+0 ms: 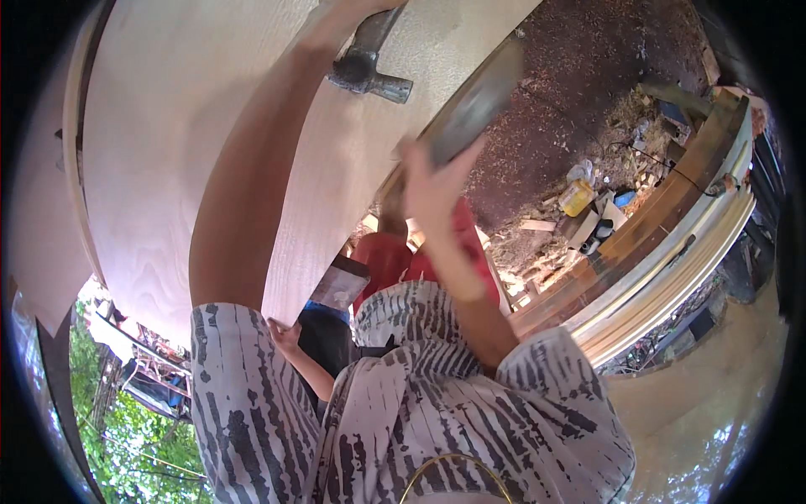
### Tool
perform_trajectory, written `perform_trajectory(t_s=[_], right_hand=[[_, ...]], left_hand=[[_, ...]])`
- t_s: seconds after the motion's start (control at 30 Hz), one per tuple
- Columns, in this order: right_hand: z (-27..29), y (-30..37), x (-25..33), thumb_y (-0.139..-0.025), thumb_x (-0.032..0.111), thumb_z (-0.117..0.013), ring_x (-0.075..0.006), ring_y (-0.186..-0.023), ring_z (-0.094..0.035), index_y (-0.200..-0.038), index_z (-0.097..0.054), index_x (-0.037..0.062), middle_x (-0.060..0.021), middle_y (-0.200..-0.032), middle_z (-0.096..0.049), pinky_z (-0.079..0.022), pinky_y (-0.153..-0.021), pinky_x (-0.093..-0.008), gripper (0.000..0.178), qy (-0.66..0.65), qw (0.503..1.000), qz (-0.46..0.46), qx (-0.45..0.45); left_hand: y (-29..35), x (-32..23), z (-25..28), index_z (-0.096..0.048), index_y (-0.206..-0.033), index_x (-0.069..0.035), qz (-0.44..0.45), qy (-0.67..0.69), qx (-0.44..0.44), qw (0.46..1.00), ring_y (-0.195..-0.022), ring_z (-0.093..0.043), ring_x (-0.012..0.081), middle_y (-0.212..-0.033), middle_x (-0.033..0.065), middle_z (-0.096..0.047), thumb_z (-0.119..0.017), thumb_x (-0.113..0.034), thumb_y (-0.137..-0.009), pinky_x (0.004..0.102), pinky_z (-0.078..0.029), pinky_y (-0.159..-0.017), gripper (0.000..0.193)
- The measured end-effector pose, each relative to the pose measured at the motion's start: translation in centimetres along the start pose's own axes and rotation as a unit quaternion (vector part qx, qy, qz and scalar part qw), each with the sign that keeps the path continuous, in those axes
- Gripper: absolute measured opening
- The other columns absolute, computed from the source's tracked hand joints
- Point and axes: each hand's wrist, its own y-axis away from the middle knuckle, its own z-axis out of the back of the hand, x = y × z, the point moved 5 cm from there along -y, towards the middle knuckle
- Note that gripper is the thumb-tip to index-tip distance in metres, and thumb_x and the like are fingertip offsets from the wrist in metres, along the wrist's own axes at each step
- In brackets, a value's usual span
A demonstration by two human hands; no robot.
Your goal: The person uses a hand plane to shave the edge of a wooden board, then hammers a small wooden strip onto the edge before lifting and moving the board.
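My left arm reaches up across a large pale wooden board (151,168). The left hand (367,5) is mostly cut off by the top edge, so its fingers do not show. Beside that wrist is a dark metal hammer (359,70), its head over the board; whether the hand touches its handle I cannot tell. My right hand (437,189), smeared by motion, is closed on a flat grey blade-like tool (478,105). This tool slants up and right along the board's right edge; its exact kind is blurred.
Another person's hand (287,336) is at the board's near edge, by a grey-brown block (338,283). Long timber planks (663,286) curve along the right. Wood scraps and a yellow container (576,198) lie on the shaving-strewn ground (579,109).
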Motion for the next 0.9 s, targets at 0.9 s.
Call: perform_trajectory(t_s=[0.9], right_hand=[[0.1,-0.9,0.8,-0.090,0.021,-0.072,-0.0408,-0.145,-0.034,-0.158,0.003,-0.0082,-0.0343,-0.156,-0.028,-0.030,-0.120,-0.0461,0.105,-0.033,0.998,0.050,0.003]], left_hand=[[2.7,0.9,0.0,-0.043,-0.156,-0.023,0.042,0.027,0.026,0.998,-0.157,-0.014,0.0383,-0.167,0.0107,-0.032,-0.078,-0.053,-0.076,0.0755,-0.003,-0.118,0.092]])
